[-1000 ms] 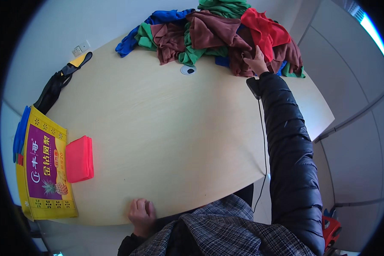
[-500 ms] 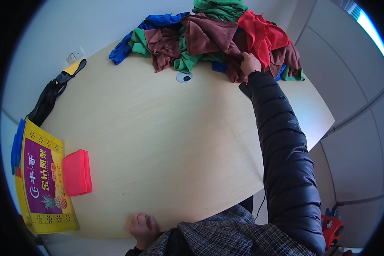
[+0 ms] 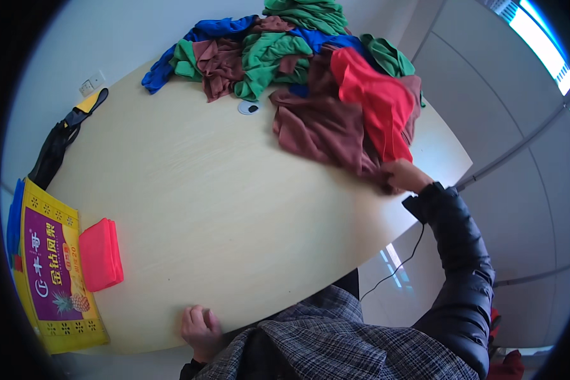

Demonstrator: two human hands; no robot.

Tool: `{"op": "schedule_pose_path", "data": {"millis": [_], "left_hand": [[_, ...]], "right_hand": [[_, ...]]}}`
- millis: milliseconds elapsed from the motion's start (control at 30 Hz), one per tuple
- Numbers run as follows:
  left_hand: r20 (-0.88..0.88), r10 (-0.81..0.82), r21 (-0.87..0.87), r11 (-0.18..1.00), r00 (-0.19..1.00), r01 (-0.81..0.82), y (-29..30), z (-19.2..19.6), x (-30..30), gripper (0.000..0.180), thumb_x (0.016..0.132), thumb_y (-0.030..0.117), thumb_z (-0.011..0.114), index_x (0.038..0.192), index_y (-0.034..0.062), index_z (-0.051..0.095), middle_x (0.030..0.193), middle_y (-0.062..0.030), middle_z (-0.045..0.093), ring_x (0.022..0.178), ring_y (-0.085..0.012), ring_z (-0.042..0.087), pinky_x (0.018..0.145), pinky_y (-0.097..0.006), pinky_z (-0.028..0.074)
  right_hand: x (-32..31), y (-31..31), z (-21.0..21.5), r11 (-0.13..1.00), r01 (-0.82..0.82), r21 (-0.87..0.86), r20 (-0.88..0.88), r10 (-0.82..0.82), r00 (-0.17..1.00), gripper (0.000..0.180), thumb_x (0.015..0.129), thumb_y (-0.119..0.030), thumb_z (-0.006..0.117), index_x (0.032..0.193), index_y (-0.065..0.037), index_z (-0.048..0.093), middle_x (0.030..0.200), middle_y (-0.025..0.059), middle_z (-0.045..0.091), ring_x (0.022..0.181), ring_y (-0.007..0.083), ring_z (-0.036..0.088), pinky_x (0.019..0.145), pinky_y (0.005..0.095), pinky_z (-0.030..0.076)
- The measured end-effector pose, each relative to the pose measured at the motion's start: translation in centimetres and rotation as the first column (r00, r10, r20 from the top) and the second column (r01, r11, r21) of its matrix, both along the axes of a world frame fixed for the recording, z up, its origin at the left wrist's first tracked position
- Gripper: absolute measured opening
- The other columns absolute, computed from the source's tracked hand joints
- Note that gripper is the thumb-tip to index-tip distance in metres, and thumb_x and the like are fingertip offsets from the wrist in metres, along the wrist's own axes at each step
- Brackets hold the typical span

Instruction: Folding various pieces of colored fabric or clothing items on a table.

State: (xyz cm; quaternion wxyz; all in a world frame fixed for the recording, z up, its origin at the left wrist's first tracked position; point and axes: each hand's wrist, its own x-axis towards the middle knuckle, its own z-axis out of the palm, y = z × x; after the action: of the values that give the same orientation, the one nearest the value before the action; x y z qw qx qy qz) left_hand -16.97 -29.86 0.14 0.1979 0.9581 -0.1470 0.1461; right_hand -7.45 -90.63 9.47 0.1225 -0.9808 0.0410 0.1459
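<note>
My right hand (image 3: 404, 177) is closed on a corner of a brown cloth (image 3: 326, 133), near the right edge of the table. The cloth stretches back from my fingers to the far pile, partly spread over the tabletop. A red cloth (image 3: 377, 101) lies over part of it, its near end hanging down close to my fingers. Behind them is a heap of crumpled green cloths (image 3: 269, 57), blue cloths (image 3: 221, 28) and other brown cloths (image 3: 221, 66). My left hand (image 3: 201, 328) rests at the near table edge with fingers curled and nothing visible in it.
On the left stands a yellow and purple bag (image 3: 54, 266), with a folded pinkish-red cloth (image 3: 101, 254) against it. A black strap (image 3: 60, 142) lies along the far left table edge. A round grey sticker (image 3: 248, 107) sits before the heap. A thin cable (image 3: 404, 263) hangs below my right sleeve.
My right hand has pulled the brown cloth toward me and to the right, out of the heap. The red cloth has slid nearer with it. More green and blue cloth is uncovered.
</note>
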Motion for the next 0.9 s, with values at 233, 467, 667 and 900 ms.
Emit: {"op": "schedule_pose_path", "data": {"millis": [233,467,667,900], "left_hand": [[0.038,0.013,-0.006,1.000,0.999,-0.013,-1.0,0.3,0.3,0.014,0.087,0.013,0.063,0.097,0.0034,0.057,0.090,-0.0165,0.058,0.082,-0.0400,0.059,0.068,-0.048,0.048],[0.055,0.004,-0.004,1.000,0.999,-0.003,-1.2,1.1,-0.4,0.013,0.089,0.011,0.063,0.097,0.0034,0.057,0.092,-0.0164,0.059,0.084,-0.0399,0.060,0.070,-0.048,0.048],[0.098,-0.022,-0.044,0.999,0.995,0.027,-0.9,1.0,-0.7,0.016,0.087,0.013,0.066,0.097,0.0050,0.057,0.092,-0.0154,0.058,0.087,-0.0388,0.060,0.072,-0.049,0.048],[0.113,-0.021,-0.066,0.997,0.993,0.029,-0.7,1.3,-1.0,0.012,0.087,0.012,0.065,0.092,0.0059,0.056,0.091,-0.0126,0.059,0.086,-0.0361,0.061,0.072,-0.048,0.049]], "right_hand": [[-5.7,-5.4,1.4,0.723,0.325,0.610,0.089,-0.469,0.878,0.039,0.089,-0.028,0.074,0.119,-0.004,0.070,0.095,0.0135,0.070,0.093,0.0306,0.068,0.085,0.0369,0.054],[-2.0,-4.3,-4.0,0.874,0.411,-0.260,0.558,-0.211,0.802,0.038,0.090,-0.035,0.071,0.112,-0.003,0.069,0.098,0.0164,0.073,0.088,0.0356,0.071,0.080,0.0435,0.057],[-1.3,-5.7,-1.4,0.831,0.496,-0.250,0.470,-0.344,0.813,0.037,0.088,-0.037,0.066,0.104,-0.004,0.070,0.105,0.0189,0.073,0.096,0.0391,0.070,0.083,0.0480,0.056],[-3.7,-5.1,-4.9,0.818,0.442,-0.368,0.439,-0.266,0.858,0.026,0.086,-0.028,0.061,0.097,-0.007,0.073,0.099,0.0205,0.073,0.097,0.0387,0.071,0.083,0.0495,0.056]]}}
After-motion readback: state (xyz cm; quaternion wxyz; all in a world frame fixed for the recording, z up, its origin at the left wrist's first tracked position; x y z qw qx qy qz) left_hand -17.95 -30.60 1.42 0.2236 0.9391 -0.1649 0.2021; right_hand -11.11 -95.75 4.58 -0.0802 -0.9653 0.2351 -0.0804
